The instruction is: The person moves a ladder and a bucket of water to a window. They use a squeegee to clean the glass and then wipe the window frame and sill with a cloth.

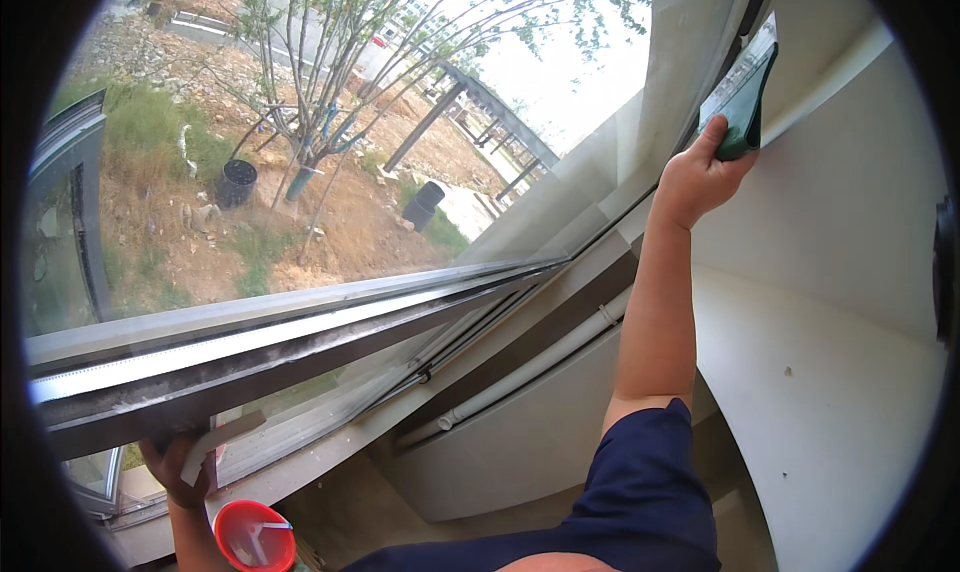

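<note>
High on the right, my right hand grips a wide scraper by its green body, thumb on the near face. Its pale, smudged metal edge points up, close to the edge of the window frame and the white wall. Low on the left, my left hand is in shadow under the dark window frame rail, its fingers partly hidden. A pale curved strip crosses in front of that hand; whether the fingers hold the strip or the rail is unclear. Beside my left forearm stands a red bucket with a white, blue-tipped object inside.
Window glass fills the upper left, with a tree and bare ground outside. A white pipe runs along the wall below the sill. An open sash stands at the far left. White wall borders the right.
</note>
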Tool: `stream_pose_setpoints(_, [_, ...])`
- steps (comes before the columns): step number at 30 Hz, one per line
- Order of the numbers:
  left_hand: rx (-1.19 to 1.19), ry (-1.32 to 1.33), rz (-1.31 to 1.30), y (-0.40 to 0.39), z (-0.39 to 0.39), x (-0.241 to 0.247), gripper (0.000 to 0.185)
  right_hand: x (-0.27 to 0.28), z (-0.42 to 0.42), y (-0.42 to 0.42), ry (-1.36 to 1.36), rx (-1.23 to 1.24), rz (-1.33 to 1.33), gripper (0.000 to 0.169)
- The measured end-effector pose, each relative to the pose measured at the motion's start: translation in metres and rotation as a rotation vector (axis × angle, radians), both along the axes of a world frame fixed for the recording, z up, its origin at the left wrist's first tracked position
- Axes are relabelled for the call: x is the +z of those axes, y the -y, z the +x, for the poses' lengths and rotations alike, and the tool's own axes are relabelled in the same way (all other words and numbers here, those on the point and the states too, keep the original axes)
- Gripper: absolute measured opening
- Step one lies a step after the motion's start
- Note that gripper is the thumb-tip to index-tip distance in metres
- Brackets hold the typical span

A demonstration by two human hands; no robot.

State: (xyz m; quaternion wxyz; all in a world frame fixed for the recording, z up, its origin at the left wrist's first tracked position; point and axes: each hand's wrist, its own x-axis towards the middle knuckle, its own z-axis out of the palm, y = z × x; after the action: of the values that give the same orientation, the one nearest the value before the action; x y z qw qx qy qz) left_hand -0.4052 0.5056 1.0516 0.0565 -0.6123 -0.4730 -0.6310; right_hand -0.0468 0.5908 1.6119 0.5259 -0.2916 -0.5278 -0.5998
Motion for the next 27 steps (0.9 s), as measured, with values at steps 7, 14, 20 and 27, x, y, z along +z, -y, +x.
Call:
stream_pose_setpoints(7, [-0.039, 0.129, 0.01, -0.003, 0.013, 0.034, 0.018, 0.074, -0.026, -0.036, 0.114, -0.15, 0.159, 0.03])
stream_pose_setpoints(14, [-0.068, 0.138, 0.12, -0.008, 0.011, 0.028, 0.023, 0.11, -0.004, -0.058, 0.143, -0.146, 0.06, 0.042])
stream_pose_setpoints(20, [-0.037, 0.113, 0.125, -0.006, 0.012, 0.03, 0.027, 0.112, 0.0, -0.062, 0.186, -0.237, 0.12, 0.047])
stream_pose_setpoints(27, [0.02, 0.074, 0.133, -0.005, 0.01, 0.031, 0.022, 0.117, 0.003, -0.04, 0.18, -0.215, 0.045, 0.048])
